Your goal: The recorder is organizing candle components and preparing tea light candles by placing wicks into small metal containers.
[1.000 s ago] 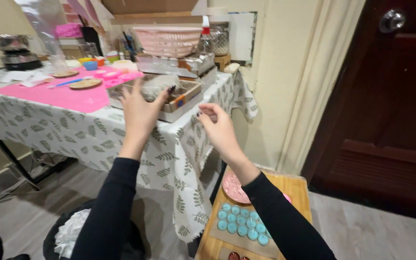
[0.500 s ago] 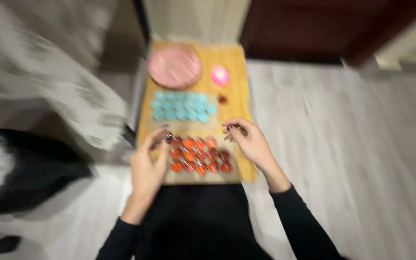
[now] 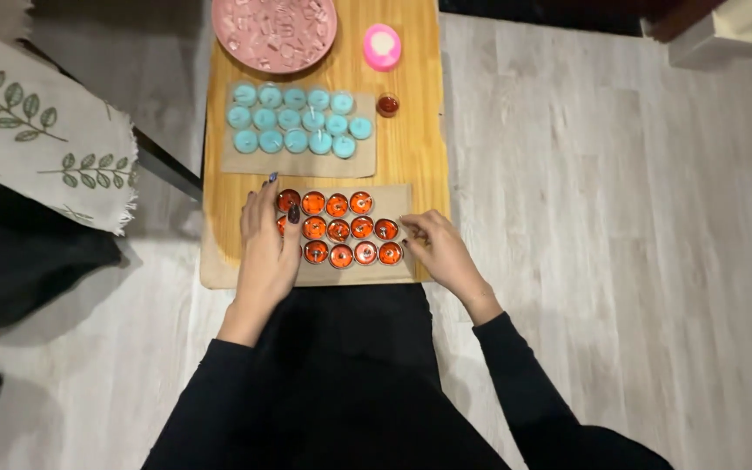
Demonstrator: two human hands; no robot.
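Note:
Several red tealight candles (image 3: 339, 229) in metal cups stand in rows on a brown cardboard sheet (image 3: 398, 197) at the near end of a low wooden table (image 3: 415, 148). My left hand (image 3: 265, 248) lies flat on the left end of the rows, covering some cups, with nothing held. My right hand (image 3: 439, 251) is at the right end, its curled fingertips touching the outermost red cups. Whether it grips one is hidden by the fingers. Both arms are in black sleeves.
Farther up the table, several pale blue tealights (image 3: 298, 119) sit on a second cardboard sheet, with a lone red tealight (image 3: 387, 105), a small pink candle (image 3: 382, 45) and a round pink mould (image 3: 274, 30). A leaf-print tablecloth (image 3: 41, 139) hangs at the left. Grey plank floor lies to the right.
The view has dropped from the tall cloth-covered table to the low wooden table. Both hands came down and now rest at either end of the red tealights.

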